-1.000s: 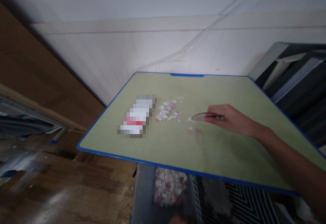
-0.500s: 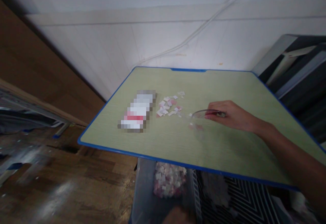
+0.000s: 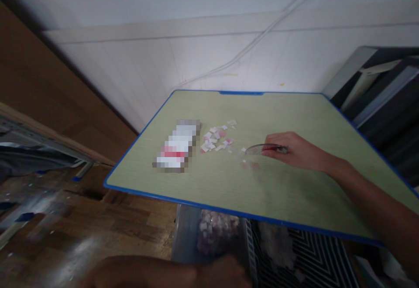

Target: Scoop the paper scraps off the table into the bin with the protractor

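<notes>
My right hand is over the right half of the table, thumb and fingers closed on a thin, clear, curved lens with a dark edge. To its left lies a loose pile of small white and pink square pieces, with a few more pieces below the lens. My left hand is low at the bottom edge, in front of a grey bin. Its fingers are blurred and partly out of frame. In the bin is a clear bag full of similar small pieces.
A blurred-out phone-shaped object lies on the table's left side. Behind stands a white wall with a cable. Dark folded panels lean at right. Striped fabric lies below the table, beside the bin.
My left hand and forearm have come further into view at the bottom, in front of the bin. My right hand still grips the lens in nearly the same place.
</notes>
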`<action>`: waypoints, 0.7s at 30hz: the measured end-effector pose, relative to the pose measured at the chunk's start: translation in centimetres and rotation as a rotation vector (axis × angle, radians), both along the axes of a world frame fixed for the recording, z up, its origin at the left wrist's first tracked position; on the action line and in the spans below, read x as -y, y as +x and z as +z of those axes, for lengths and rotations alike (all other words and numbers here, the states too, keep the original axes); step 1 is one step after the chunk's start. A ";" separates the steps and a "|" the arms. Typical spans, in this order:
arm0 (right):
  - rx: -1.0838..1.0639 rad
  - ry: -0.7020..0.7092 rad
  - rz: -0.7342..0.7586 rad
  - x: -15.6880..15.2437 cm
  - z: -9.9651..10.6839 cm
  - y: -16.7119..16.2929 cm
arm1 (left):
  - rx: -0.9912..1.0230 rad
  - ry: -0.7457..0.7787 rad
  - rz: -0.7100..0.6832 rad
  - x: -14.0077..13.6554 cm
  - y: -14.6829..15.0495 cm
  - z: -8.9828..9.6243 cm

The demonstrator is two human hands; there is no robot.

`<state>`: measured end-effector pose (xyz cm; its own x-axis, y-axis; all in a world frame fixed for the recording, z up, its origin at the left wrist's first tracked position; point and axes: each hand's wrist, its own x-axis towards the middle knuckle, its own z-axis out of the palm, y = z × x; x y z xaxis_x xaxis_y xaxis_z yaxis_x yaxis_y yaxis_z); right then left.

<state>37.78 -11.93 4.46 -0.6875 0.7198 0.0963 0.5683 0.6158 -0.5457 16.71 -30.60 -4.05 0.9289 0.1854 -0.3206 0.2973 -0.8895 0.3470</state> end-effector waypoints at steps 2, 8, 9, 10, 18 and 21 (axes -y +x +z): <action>-0.001 0.005 -0.002 0.0 -0.1 0.0 | -0.076 -0.009 -0.082 -0.6 0.0 1.1; 0.009 0.016 0.008 0.0 -0.5 0.2 | 0.035 -0.012 -0.034 -0.3 -1.0 0.2; 0.015 0.018 0.012 0.0 -0.5 0.2 | 0.029 -0.001 -0.018 -0.2 -1.4 -0.1; 0.021 0.020 0.014 0.0 -0.5 0.2 | 0.023 0.002 0.003 -0.2 -1.9 -0.3; 0.034 0.043 0.031 -0.1 -0.4 0.0 | -0.172 -0.071 0.574 -2.1 -5.8 -1.2; 0.023 0.033 0.043 -0.1 -0.4 0.1 | -0.379 -0.010 0.540 -2.7 -5.5 -2.2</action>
<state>37.84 -11.85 4.07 -0.7201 0.6861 0.1037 0.5528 0.6577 -0.5117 11.22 -27.91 -6.22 0.5285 0.5889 -0.6114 0.8040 -0.5783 0.1380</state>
